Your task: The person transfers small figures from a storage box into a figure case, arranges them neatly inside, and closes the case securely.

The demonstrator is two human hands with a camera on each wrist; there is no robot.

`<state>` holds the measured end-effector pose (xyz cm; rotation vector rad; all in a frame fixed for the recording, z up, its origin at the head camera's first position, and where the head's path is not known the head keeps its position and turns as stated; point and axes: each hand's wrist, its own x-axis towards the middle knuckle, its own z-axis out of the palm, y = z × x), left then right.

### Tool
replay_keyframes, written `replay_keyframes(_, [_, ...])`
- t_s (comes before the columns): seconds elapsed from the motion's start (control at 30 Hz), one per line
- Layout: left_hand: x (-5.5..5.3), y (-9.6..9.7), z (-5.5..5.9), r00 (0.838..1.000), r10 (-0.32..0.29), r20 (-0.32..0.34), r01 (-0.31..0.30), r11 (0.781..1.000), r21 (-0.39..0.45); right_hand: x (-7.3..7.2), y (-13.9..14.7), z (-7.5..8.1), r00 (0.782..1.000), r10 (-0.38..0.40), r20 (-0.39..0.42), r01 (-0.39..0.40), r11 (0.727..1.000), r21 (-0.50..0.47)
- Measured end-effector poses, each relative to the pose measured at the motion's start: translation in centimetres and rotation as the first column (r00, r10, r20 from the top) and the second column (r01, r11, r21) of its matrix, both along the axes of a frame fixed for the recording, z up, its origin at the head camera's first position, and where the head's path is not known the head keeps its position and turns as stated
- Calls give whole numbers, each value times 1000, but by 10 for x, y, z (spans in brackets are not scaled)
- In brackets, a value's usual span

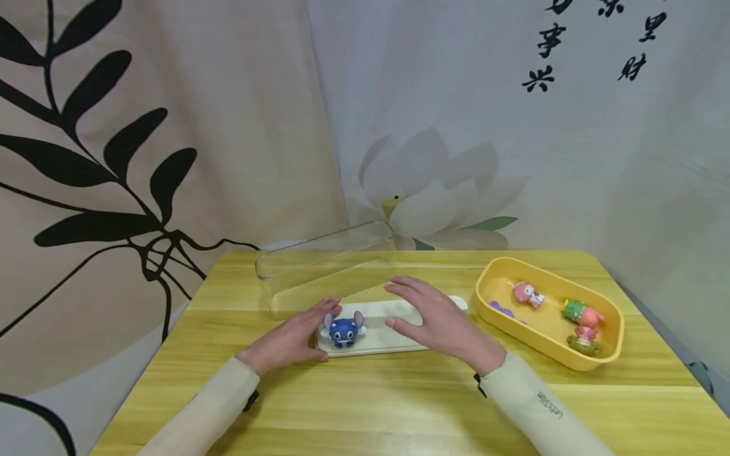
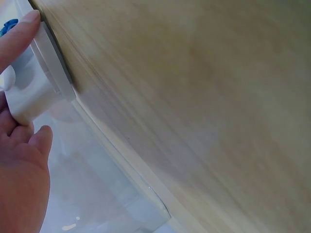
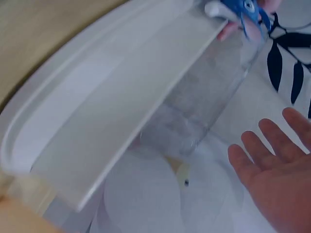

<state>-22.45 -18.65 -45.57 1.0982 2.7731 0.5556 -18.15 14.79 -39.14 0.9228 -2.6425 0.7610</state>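
Observation:
A long white display base (image 1: 376, 342) with a raised step lies on the table. On its left end stands a blue big-eared Stitch figurine (image 1: 344, 330). My left hand (image 1: 296, 335) grips that end, with the thumb (image 2: 22, 39) at the front edge and the fingers round the back. Over the right part of the base hovers my right hand (image 1: 441, 323), its fingers spread and holding nothing. Behind the base a clear plastic cover (image 1: 325, 266) stands on the table. The right wrist view shows the base's step (image 3: 121, 107) close up, the right fingers apart from it.
On the right of the wooden table (image 1: 342, 405) sits a yellow tray (image 1: 490, 310). It holds a pink-headed figurine (image 1: 529, 294), a green-and-pink one (image 1: 583, 313), a pink-and-olive one (image 1: 584, 341) and a small purple piece (image 1: 502, 308). A printed curtain (image 1: 256, 126) hangs behind the table.

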Motion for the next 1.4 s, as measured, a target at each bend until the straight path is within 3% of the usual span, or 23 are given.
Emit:
replay_keyframes(0.2, [0,2,-1,1000,2,-7,-2,1000,1,5,40,9,996,-80,-35,78,996,-44])
replay_keyframes(0.43, [0,0,-2,1000,8,-5,-8,1000,18,8,84,10,985,-175,4,175,983,-55])
replay_keyframes(0.67, [0,-1,-3,1000,3,-9,-3,1000,18,10,124,7,956,-292,4,292,954,-73])
replay_keyframes(0.83, [-1,-1,-3,1000,-2,-2,2,1000,18,11,148,6,931,-357,69,363,926,-99])
replay_keyframes(1.07, [-1,-2,-2,1000,2,-3,-2,1000,16,10,170,0,901,-410,142,422,904,-69])
replay_keyframes(1.4, [-1,0,-3,1000,2,-11,-2,1000,21,2,181,-11,869,-435,235,451,892,-17])
